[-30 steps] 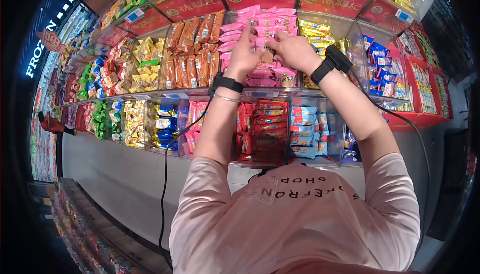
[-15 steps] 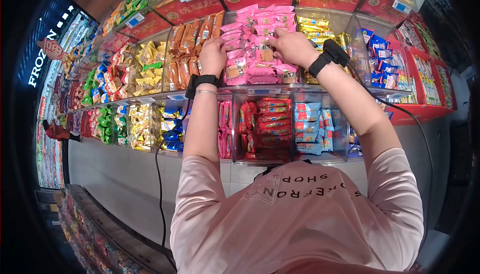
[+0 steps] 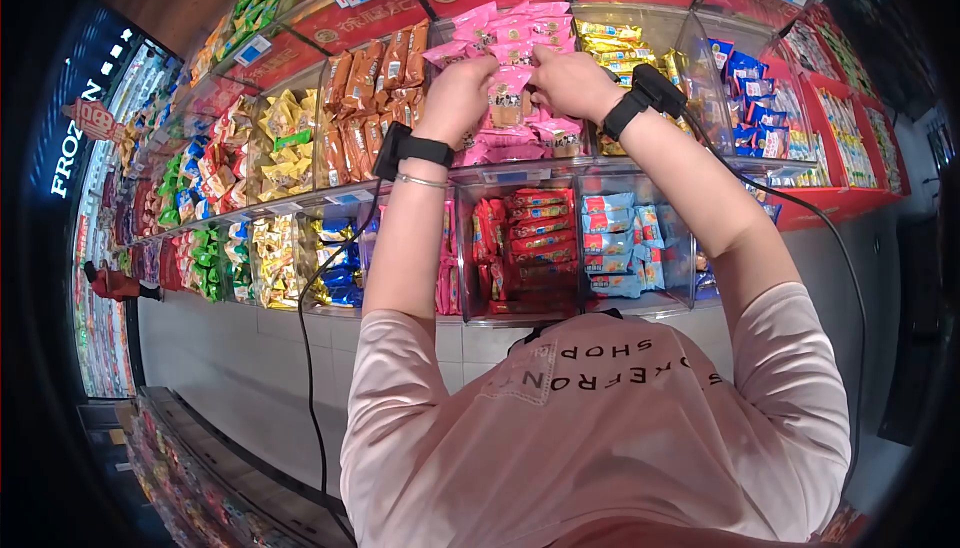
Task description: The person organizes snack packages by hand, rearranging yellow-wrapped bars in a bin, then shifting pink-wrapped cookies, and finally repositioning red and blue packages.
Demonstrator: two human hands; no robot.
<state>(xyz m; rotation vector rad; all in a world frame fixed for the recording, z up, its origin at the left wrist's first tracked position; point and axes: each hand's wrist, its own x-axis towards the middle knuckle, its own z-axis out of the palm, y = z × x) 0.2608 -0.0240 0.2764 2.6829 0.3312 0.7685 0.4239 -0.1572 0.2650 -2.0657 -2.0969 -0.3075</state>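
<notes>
Grip closure I cannot tell, but my left hand (image 3: 458,100) has shifted inward from the brown packets (image 3: 357,88), so it and my right hand (image 3: 577,86) flank one pink packet (image 3: 511,80).

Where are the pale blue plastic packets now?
In the head view, right of centre, the pale blue plastic packets lie in the lower row, beside red plastic packets.

"What does the person wear?"

"A pale pink shirt (image 3: 620,458) with short, loose sleeves (image 3: 395,378) and black lettering (image 3: 602,380) across the chest."

"And on the wrists?"

"A black strap (image 3: 426,152) on each, with a black box (image 3: 660,90) and black cable (image 3: 309,378); the left also has a thin, silvery bangle (image 3: 421,181)."
</notes>
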